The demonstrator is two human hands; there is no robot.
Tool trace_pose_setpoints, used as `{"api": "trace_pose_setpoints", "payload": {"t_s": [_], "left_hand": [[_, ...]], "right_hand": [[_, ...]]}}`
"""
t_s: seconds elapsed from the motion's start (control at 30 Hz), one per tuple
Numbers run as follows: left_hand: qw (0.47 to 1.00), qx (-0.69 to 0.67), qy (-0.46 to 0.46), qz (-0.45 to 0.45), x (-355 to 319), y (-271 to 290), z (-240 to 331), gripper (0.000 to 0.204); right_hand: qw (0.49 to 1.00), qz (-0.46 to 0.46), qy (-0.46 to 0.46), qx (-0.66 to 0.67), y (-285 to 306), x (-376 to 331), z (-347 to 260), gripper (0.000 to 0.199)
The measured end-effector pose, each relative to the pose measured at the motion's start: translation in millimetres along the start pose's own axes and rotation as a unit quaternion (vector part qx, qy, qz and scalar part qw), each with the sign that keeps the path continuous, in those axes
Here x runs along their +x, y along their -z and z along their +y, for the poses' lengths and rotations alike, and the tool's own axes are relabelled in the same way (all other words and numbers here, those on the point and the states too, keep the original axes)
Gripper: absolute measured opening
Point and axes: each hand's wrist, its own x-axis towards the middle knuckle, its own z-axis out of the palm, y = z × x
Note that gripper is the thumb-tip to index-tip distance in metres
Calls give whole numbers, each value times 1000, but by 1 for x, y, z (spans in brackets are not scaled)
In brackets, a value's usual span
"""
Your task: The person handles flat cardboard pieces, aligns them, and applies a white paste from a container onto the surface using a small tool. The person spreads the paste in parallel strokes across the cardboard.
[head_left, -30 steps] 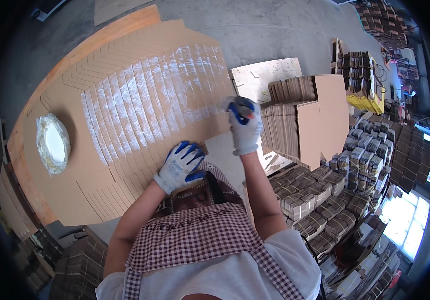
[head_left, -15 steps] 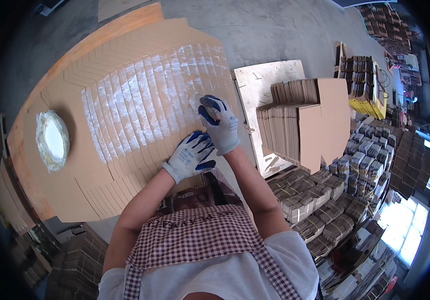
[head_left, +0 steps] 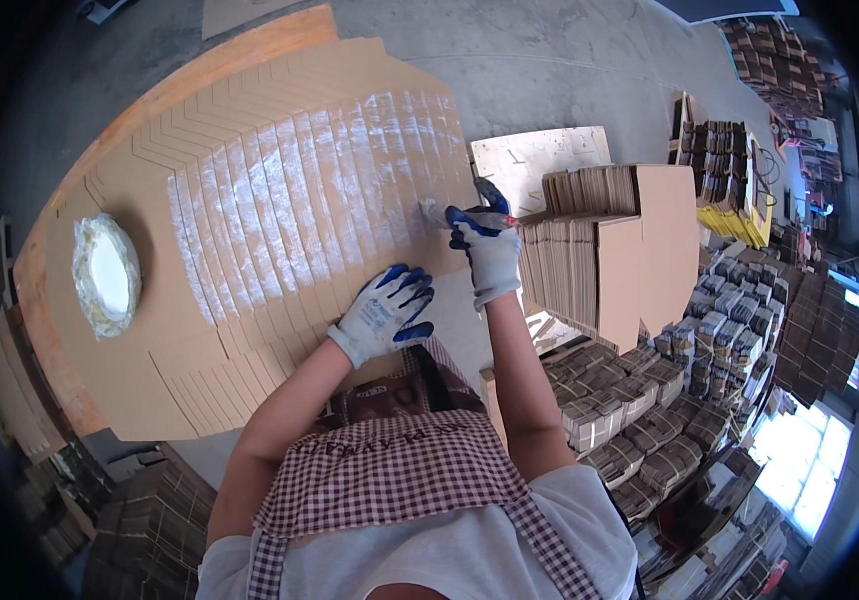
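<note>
Overlapping brown cardboard sheets point(head_left: 180, 335) lie fanned out before me, with a shiny wet white coating across their exposed strips. My right hand point(head_left: 488, 248), in a white and blue glove, is closed around a brush point(head_left: 434, 213). Its pale bristles touch the coated cardboard near the right edge, and a bit of reddish handle shows beside the fingers. Fingers spread, my left hand point(head_left: 382, 318) rests flat on the near edge of the sheets, in a matching glove. At the far left of the cardboard sits a plastic-lined bowl point(head_left: 83, 285) of white liquid, probably glue.
An orange-brown board point(head_left: 240, 45) lies under the sheets. To the right, folded cardboard pieces point(head_left: 560, 265) stand stacked on a pale wooden board point(head_left: 520, 165). Strapped cardboard bundles point(head_left: 640, 400) fill the lower right, and more bundles point(head_left: 155, 530) sit at the lower left.
My right hand has moved right with the brush, from over the coated strips to the sheets' right edge. The left hand has stayed in place.
</note>
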Motion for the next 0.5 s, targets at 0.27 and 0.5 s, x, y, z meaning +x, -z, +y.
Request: {"api": "trace_pose_setpoints", "payload": {"t_s": [0.27, 0.5], "left_hand": [[1000, 12, -13, -5, 6, 1, 3, 61], [1000, 7, 11, -11, -2, -5, -2, 59]], "right_hand": [[993, -68, 82, 40, -22, 27, 46, 36], [848, 31, 357, -391, -32, 22, 4, 35]]}}
